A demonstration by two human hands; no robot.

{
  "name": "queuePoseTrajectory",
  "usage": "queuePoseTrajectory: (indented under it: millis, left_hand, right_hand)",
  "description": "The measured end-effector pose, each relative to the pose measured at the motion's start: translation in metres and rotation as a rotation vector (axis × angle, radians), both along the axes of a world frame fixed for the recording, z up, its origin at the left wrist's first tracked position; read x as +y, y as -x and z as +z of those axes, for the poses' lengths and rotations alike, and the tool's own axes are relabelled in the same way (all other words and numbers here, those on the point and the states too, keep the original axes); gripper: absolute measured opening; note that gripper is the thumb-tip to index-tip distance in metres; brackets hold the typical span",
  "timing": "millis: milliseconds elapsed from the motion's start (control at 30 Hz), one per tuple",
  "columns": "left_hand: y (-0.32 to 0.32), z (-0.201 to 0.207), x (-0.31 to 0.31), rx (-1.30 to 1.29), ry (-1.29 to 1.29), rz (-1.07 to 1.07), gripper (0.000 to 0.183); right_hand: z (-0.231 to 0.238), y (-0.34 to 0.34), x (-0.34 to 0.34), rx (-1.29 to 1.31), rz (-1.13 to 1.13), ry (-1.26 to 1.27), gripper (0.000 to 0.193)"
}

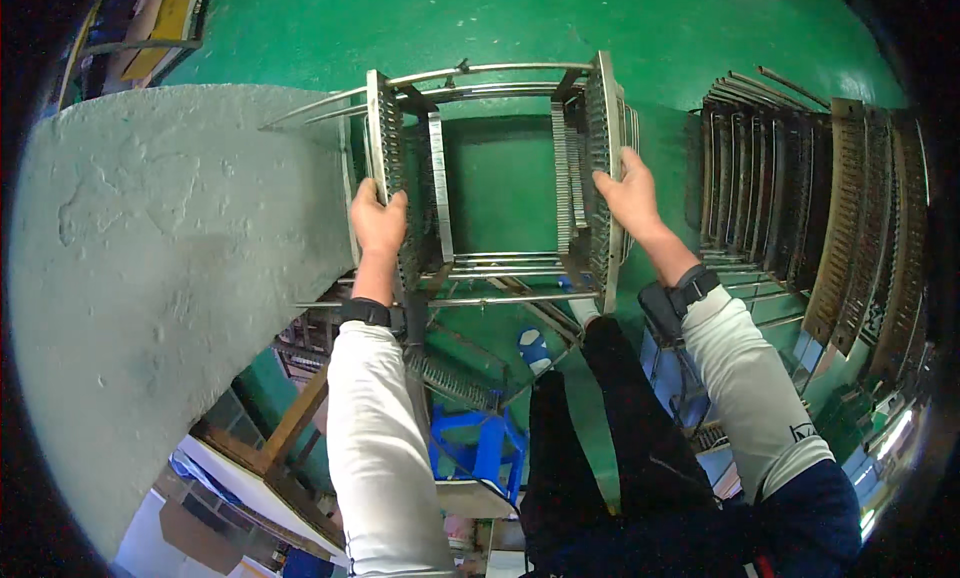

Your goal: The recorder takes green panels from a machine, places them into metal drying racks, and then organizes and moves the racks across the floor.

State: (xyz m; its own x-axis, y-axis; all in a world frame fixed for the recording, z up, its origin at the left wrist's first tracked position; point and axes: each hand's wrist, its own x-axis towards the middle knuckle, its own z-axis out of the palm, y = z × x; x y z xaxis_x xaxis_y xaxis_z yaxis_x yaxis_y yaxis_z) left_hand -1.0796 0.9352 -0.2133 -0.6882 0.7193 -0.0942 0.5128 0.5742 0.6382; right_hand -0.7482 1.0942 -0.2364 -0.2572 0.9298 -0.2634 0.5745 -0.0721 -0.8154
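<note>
Between my hands is a metal slotted rack (605, 178), made of two toothed side plates joined by thin metal rods. My left hand (380, 221) is closed around its left side plate (385, 138), with the thumb on the inner side. On the opposite side plate, my right hand (630, 196) grips the outer edge, thumb toward the inside. Rows of narrow slots run along the inner faces, and green floor shows through the open middle. My fingertips are hidden behind the plates.
A grey worn slab-like surface (190, 208) spreads along the left. Several similar slotted racks (765, 188) stand on the right. Below lie a blue plastic stool (485, 443), a wooden frame (290, 423) and my slippered foot (533, 348) on the green floor (400, 28).
</note>
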Motion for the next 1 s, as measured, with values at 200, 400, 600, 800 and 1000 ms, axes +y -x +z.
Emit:
queuePoseTrajectory:
  millis: [200,400,600,800,1000]
  left_hand:
    - [-0.002,-0.047,-0.017,0.247,0.219,0.064,0.027]
    - [0.006,-0.054,-0.01,0.144,0.304,0.052,0.044]
    - [-0.003,-0.056,-0.009,0.081,0.317,0.17,0.074]
    - [0.013,-0.057,-0.019,-0.097,0.293,0.262,0.101]
    - [0.01,-0.027,-0.011,-0.029,0.44,0.167,0.107]
  right_hand:
    - [-0.017,0.006,-0.011,-0.291,0.063,0.058,0.035]
    - [-0.017,0.003,-0.017,-0.455,0.043,-0.229,0.058]
    - [-0.031,-0.008,-0.021,-0.381,-0.034,0.196,0.089]
    - [-0.041,-0.009,-0.021,-0.277,-0.024,0.22,0.082]
    - [-0.047,-0.018,-0.013,-0.208,-0.088,0.351,0.066]
